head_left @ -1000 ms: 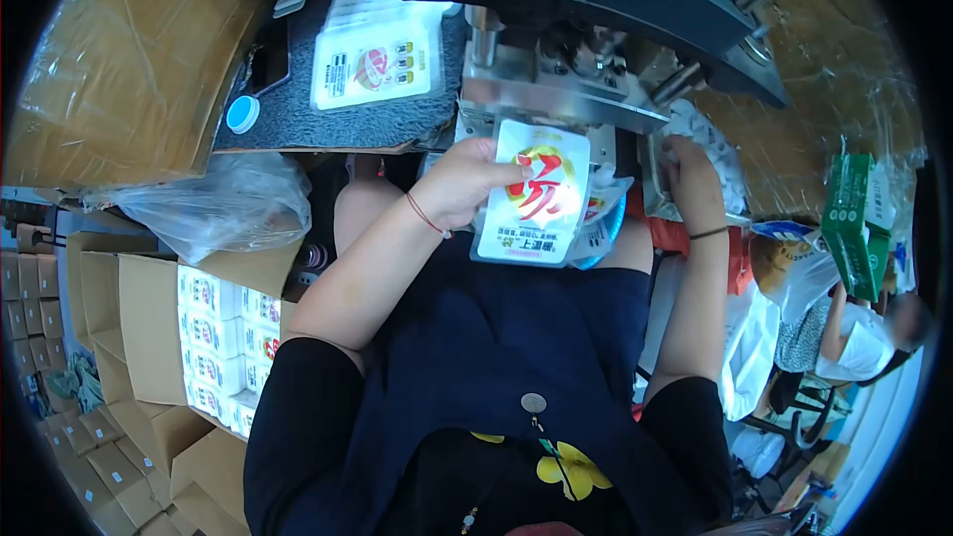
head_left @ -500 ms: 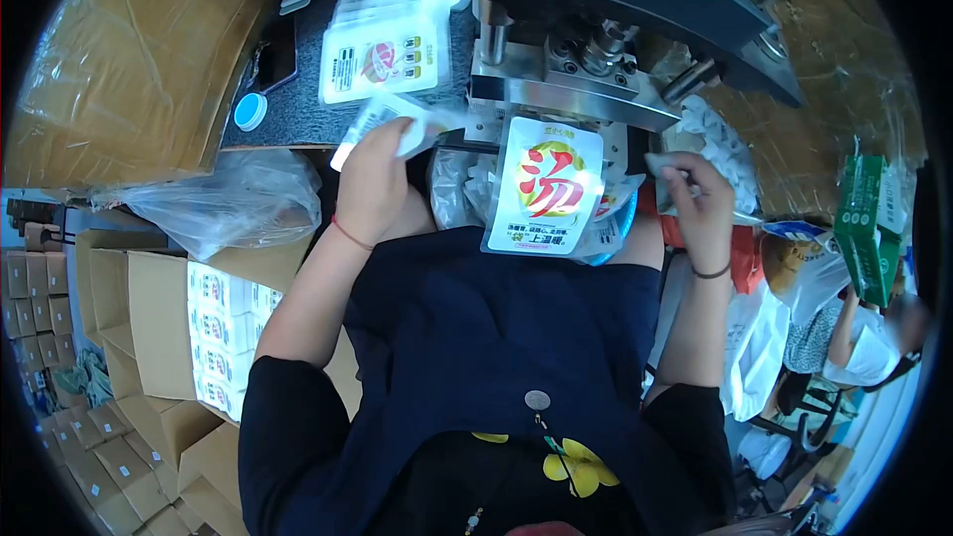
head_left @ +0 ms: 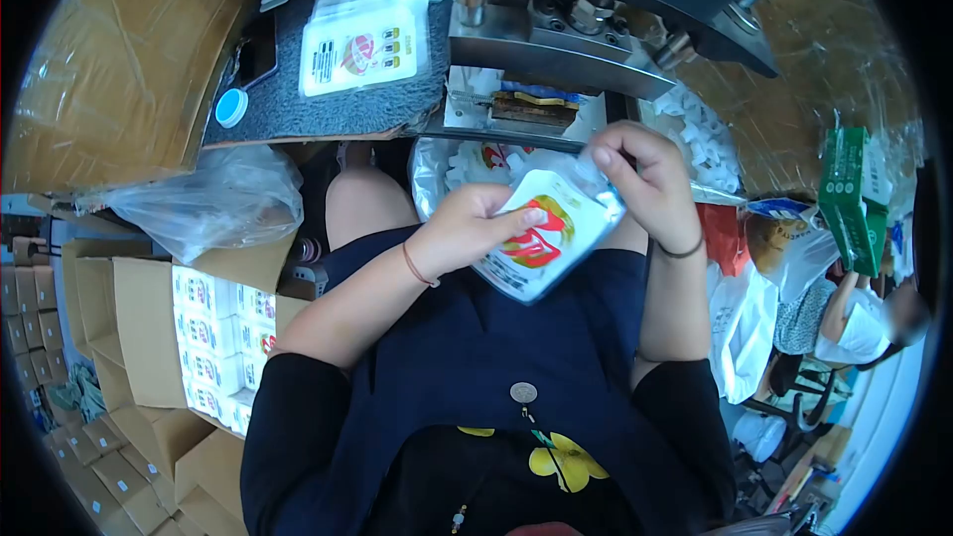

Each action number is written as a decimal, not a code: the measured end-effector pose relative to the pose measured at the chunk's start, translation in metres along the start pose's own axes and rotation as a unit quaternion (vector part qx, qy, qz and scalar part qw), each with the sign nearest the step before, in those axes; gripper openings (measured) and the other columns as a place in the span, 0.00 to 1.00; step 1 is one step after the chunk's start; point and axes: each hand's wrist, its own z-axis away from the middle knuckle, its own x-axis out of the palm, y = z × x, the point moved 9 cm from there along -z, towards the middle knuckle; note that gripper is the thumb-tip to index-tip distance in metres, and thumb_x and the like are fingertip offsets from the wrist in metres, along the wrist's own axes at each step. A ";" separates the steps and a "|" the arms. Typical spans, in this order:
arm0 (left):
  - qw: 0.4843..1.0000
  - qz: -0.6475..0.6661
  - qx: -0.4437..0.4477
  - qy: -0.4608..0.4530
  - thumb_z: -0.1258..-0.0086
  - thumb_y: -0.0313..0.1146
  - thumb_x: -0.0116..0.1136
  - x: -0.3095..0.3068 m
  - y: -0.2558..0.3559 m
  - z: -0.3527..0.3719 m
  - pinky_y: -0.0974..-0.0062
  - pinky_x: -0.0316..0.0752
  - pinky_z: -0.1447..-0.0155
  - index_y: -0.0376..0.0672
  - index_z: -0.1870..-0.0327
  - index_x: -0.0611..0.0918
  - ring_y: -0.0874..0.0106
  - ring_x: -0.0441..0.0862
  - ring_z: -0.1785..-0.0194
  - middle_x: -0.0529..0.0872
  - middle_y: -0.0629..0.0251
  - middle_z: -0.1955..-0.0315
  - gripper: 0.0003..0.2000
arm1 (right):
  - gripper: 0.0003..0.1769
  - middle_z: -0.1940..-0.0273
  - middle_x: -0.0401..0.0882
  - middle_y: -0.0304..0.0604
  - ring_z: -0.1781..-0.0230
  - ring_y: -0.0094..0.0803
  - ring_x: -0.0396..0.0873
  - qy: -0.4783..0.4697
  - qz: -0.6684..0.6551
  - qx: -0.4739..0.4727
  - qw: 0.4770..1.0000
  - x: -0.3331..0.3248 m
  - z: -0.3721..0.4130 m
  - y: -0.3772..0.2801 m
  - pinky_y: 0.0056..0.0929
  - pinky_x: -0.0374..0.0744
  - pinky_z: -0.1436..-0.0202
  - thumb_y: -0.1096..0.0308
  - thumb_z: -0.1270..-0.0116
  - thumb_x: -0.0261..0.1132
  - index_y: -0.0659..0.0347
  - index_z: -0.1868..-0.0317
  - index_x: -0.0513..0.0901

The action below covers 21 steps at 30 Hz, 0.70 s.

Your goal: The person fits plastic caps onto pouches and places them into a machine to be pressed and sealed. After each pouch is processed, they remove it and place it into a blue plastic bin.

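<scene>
A white pouch (head_left: 546,228) with red characters on a yellow-green round print hangs tilted above my lap. My left hand (head_left: 472,228) grips its left side, thumb across the printed front. At its upper right corner, my right hand (head_left: 645,179) has fingers pinched on a small clear piece, partly hidden by the fingers. Behind the pouch, a clear plastic bag (head_left: 432,174) holds white scraps. The metal press (head_left: 556,50) stands just beyond, with its lower plate (head_left: 472,104) in view. More printed pouches (head_left: 362,50) lie overlapped on the grey mat at the left.
A blue-white cap (head_left: 231,107) and a phone (head_left: 259,48) lie on the mat (head_left: 268,119). An open carton (head_left: 149,333) of packed pouches stands at the left. White scraps (head_left: 700,139) are heaped right of the press. A green box (head_left: 849,199) and a seated person (head_left: 854,323) are at the far right.
My left hand has moved right and now holds the printed pouch, which has tilted and left the press edge. The blurred pouch it held is gone from there. My right hand has moved to the pouch's corner.
</scene>
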 end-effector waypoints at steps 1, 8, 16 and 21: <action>0.998 0.049 -0.028 -0.030 0.25 0.38 0.68 0.010 -0.005 0.001 0.77 0.81 0.47 0.32 0.48 0.86 0.80 0.86 0.54 0.91 0.63 0.55 0.16 | 0.08 0.67 0.84 0.45 0.64 0.32 0.83 -0.032 0.002 0.007 0.999 0.001 0.005 0.003 0.28 0.79 0.57 0.69 0.30 0.70 0.67 0.62 0.86; 0.977 0.183 -0.051 -0.102 0.28 0.24 0.65 0.024 -0.015 -0.013 0.72 0.79 0.37 0.33 0.39 0.81 0.75 0.86 0.46 0.89 0.61 0.47 0.18 | 0.18 0.53 0.84 0.55 0.52 0.58 0.83 0.088 0.449 0.075 0.886 -0.082 0.030 0.061 0.51 0.81 0.50 0.62 0.31 0.68 0.53 0.42 0.81; 0.966 0.249 -0.056 -0.043 0.30 0.22 0.64 -0.024 -0.002 -0.052 0.67 0.83 0.41 0.31 0.40 0.80 0.68 0.89 0.48 0.88 0.54 0.47 0.18 | 0.15 0.52 0.80 0.57 0.53 0.59 0.81 0.036 0.464 0.172 0.868 -0.093 0.036 0.136 0.52 0.81 0.51 0.66 0.33 0.68 0.55 0.47 0.80; 0.774 -0.393 0.241 0.434 0.25 0.41 0.62 -0.150 0.101 -0.006 0.55 0.73 0.32 0.35 0.27 0.68 0.52 0.77 0.31 0.76 0.39 0.34 0.30 | 0.14 0.51 0.81 0.56 0.58 0.59 0.84 0.075 0.506 0.131 0.849 -0.094 0.040 0.132 0.54 0.82 0.57 0.64 0.28 0.62 0.54 0.45 0.77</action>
